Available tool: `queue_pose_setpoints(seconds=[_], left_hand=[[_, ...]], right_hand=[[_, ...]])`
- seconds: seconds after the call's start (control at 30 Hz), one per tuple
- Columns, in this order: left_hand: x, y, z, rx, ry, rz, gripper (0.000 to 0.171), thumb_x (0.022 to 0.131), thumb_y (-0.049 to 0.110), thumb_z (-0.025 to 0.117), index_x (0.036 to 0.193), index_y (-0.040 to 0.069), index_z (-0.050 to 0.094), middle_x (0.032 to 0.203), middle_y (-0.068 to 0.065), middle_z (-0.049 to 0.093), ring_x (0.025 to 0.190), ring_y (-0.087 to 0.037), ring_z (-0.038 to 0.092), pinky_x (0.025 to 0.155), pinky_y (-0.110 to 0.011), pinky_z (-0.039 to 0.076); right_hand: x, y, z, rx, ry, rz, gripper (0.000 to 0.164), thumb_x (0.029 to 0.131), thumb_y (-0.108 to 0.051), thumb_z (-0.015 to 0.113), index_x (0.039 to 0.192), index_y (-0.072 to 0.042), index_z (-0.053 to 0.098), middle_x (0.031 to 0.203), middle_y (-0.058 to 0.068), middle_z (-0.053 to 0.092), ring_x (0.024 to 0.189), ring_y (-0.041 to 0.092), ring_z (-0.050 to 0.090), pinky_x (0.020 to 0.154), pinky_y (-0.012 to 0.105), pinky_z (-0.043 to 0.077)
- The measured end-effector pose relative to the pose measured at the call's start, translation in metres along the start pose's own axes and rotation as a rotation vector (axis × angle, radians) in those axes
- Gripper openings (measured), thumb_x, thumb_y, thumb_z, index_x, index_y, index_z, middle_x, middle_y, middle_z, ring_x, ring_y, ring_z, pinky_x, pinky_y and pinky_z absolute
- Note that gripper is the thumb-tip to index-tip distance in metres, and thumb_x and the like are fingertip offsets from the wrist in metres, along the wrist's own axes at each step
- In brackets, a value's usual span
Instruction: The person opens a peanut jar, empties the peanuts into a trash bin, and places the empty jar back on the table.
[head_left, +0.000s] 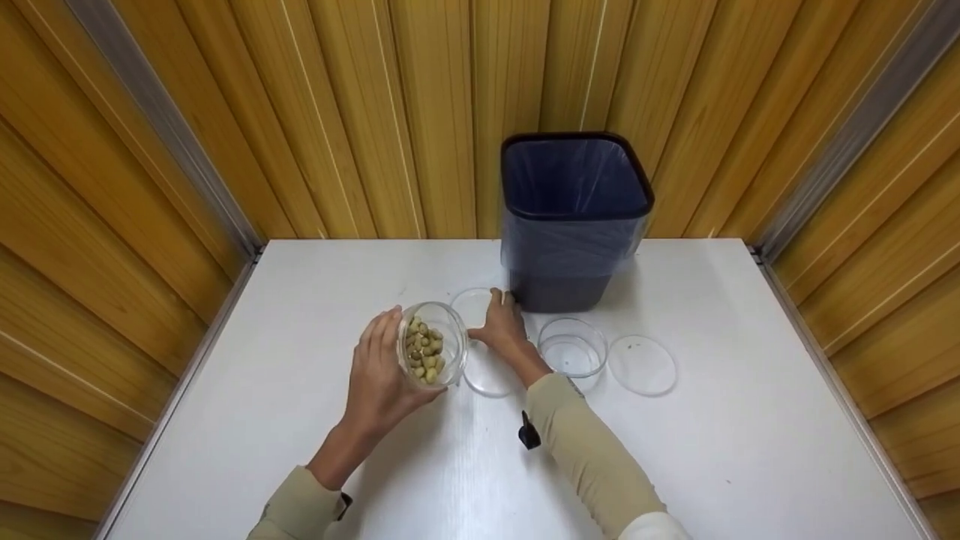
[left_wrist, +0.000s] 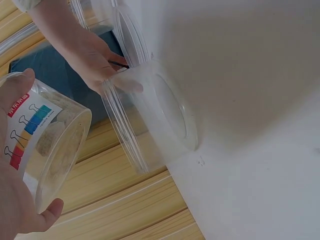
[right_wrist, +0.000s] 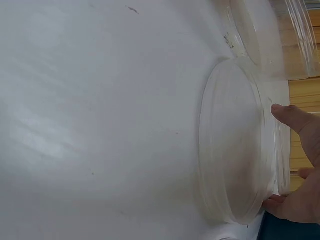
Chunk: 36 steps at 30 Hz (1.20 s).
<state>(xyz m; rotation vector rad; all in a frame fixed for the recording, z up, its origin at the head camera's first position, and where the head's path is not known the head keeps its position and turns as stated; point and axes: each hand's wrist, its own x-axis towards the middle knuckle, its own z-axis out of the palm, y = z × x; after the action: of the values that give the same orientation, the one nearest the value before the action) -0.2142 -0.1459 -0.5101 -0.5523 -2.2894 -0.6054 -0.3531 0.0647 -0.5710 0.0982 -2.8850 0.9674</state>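
My left hand (head_left: 379, 375) grips a clear plastic jar (head_left: 454, 341) and tilts it, mouth toward the head camera. Small greenish-tan, nut-like rounded pieces (head_left: 425, 349) lie inside it. A label with pictures of binder clips (left_wrist: 30, 127) is on its side. My right hand (head_left: 504, 326) reaches over the table with thumb and fingers spread, beside a second clear jar (left_wrist: 155, 125). Whether its fingertips press on this jar is unclear. In front of the second jar lies a clear round lid (right_wrist: 235, 145), partly behind my right wrist in the head view.
A dark waste bin (head_left: 559, 289) with a bag liner stands at the back, just beyond my right hand. Right of my forearm are another clear jar (head_left: 572, 349) and a second round lid (head_left: 643, 365). Ribbed wood-coloured walls (head_left: 442, 112) enclose the white table (head_left: 712, 450).
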Motion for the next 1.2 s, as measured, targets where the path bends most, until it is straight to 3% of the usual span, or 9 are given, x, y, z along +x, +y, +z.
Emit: queue_pose_setpoints(seconds=[0.37, 0.53, 0.73, 1.0, 1.2], left_hand=[[-0.001, 0.001, 0.000, -0.009, 0.002, 0.006, 0.135, 0.047, 0.048, 0.100, 0.153, 0.001, 0.031, 0.149, -0.019, 0.044, 0.136, -0.039, 0.042, 0.104, -0.058, 0.044], [-0.002, 0.000, -0.001, -0.005, 0.005, 0.002, 0.134, 0.048, 0.048, 0.100, 0.153, 0.001, 0.031, 0.149, -0.019, 0.044, 0.136, -0.039, 0.042, 0.104, -0.059, 0.044], [-0.005, -0.001, -0.001, 0.003, 0.013, -0.004, 0.135, 0.047, 0.048, 0.101, 0.153, 0.001, 0.032, 0.148, -0.019, 0.045, 0.135, -0.039, 0.042, 0.103, -0.059, 0.044], [-0.003, 0.004, 0.001, -0.003, 0.000, 0.016, 0.133, 0.049, 0.049, 0.100, 0.152, 0.001, 0.033, 0.149, -0.019, 0.045, 0.136, -0.039, 0.042, 0.103, -0.058, 0.045], [-0.004, 0.009, 0.004, -0.021, -0.002, 0.024, 0.131, 0.051, 0.050, 0.098, 0.152, 0.001, 0.033, 0.149, -0.018, 0.044, 0.136, -0.038, 0.042, 0.103, -0.057, 0.045]], right_hand=[[0.006, -0.003, 0.010, 0.029, -0.018, 0.073, 0.108, 0.074, -0.020, 0.092, 0.158, -0.003, 0.025, 0.156, 0.034, 0.025, 0.140, 0.052, 0.032, 0.116, 0.052, 0.035], [0.006, -0.003, 0.006, 0.006, -0.051, 0.072, 0.104, 0.079, -0.024, 0.089, 0.158, -0.003, 0.025, 0.157, 0.034, 0.025, 0.142, 0.052, 0.030, 0.117, 0.051, 0.034], [0.004, -0.006, -0.007, 0.014, -0.067, 0.004, 0.080, 0.089, -0.025, 0.077, 0.153, -0.001, 0.035, 0.149, 0.033, 0.037, 0.133, 0.052, 0.040, 0.112, 0.053, 0.039], [-0.006, -0.006, -0.038, 0.168, -0.086, -0.112, 0.058, 0.094, -0.014, 0.066, 0.146, 0.003, 0.046, 0.145, 0.029, 0.047, 0.136, 0.047, 0.042, 0.115, 0.052, 0.035], [-0.024, -0.002, -0.063, 0.243, -0.048, -0.171, 0.050, 0.095, -0.011, 0.063, 0.142, 0.001, 0.052, 0.145, 0.025, 0.050, 0.138, 0.043, 0.044, 0.116, 0.051, 0.035]])
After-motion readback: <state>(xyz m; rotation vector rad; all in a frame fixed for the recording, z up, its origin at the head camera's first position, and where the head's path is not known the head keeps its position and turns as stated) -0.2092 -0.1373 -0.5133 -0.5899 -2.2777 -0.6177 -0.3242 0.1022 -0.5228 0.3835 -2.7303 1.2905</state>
